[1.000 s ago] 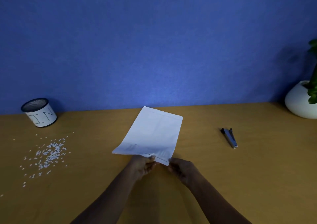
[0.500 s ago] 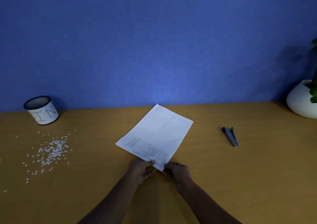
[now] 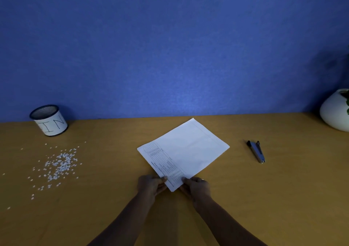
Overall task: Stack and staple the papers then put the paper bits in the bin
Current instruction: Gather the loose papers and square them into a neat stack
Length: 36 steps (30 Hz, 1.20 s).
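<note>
A stack of white papers (image 3: 186, 151) lies on the wooden desk, turned so one corner points toward me, with printed lines along its near-left edge. My left hand (image 3: 150, 186) pinches that near corner from the left, and my right hand (image 3: 197, 188) pinches it from the right. A dark stapler (image 3: 257, 151) lies on the desk to the right of the papers, apart from both hands. Small white paper bits (image 3: 58, 164) are scattered on the desk at the left. Behind them stands the bin (image 3: 49, 123), a round mesh-topped cup with letters on it.
A white round plant pot (image 3: 334, 111) stands at the far right against the blue wall. The desk (image 3: 245, 198) is bare wood between the papers and the stapler and in front of my arms.
The papers have rotated clockwise and come to lie flatter on the desk, printed edge now showing. Both hands kept their hold on the near corner and drew slightly closer to me.
</note>
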Available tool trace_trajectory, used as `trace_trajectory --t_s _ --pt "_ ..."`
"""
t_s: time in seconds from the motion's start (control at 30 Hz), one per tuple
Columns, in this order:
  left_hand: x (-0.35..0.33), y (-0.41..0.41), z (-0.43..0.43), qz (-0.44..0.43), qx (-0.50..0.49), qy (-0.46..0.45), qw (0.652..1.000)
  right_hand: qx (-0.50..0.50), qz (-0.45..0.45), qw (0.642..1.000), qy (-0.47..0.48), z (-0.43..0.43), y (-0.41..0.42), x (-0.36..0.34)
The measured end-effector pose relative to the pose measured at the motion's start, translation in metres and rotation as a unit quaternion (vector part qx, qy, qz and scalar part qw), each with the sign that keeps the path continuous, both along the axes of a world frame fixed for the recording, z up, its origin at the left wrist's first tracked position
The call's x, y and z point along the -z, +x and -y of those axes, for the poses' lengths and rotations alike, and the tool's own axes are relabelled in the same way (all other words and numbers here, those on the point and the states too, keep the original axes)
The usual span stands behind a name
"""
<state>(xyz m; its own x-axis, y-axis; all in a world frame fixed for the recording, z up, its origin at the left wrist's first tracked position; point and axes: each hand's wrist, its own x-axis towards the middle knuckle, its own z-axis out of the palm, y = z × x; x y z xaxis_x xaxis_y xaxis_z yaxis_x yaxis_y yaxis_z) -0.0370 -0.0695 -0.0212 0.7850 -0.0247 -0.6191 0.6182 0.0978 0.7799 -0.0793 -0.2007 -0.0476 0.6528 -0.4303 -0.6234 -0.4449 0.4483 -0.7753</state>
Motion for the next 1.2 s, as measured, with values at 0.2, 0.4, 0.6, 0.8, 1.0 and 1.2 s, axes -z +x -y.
trace_trajectory --t_s 0.2,0.4,0.6,0.8,1.0,1.2 --pt "0.0 0.02 -0.028 0.007 0.06 0.073 0.995 -0.005 -0.014 0.946 -0.324 0.055 0.003 -0.008" --pt "0.001 0.033 -0.046 0.03 0.115 0.177 0.977 -0.096 -0.06 0.838 -0.534 0.121 0.024 -0.001" --pt "0.002 0.032 -0.041 0.114 0.099 0.281 0.948 -0.133 -0.101 0.818 -0.55 0.125 0.027 0.004" --pt "0.009 0.028 -0.037 0.189 0.109 0.342 0.914 -0.113 -0.075 0.832 -0.539 0.118 0.028 0.006" --pt "0.005 0.031 -0.04 0.137 0.055 0.276 0.95 -0.103 -0.068 0.845 -0.52 0.118 0.029 0.003" --pt "-0.001 0.031 -0.046 0.056 -0.013 0.147 0.987 -0.109 -0.062 0.844 -0.522 0.118 0.028 0.002"
